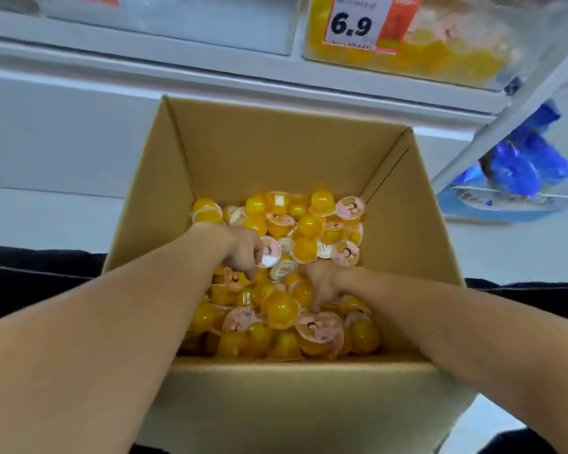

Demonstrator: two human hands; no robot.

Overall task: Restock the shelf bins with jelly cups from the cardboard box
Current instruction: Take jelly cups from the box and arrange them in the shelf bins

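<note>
Reaching into the cardboard box (pixel 276 152), your hands sit among its loose yellow jelly cups (pixel 309 224). Your left hand (pixel 243 247) curls its fingers around cups; your right hand (pixel 322 283) digs in, its fingers buried, grasp unclear. Above, the clear shelf bin (pixel 440 57) holds more cups.

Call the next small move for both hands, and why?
Probably close both hands on cups and lift: left hand and right hand are already down among the loose jelly cups in the cardboard box; the shelf bin above looks part full.
</note>
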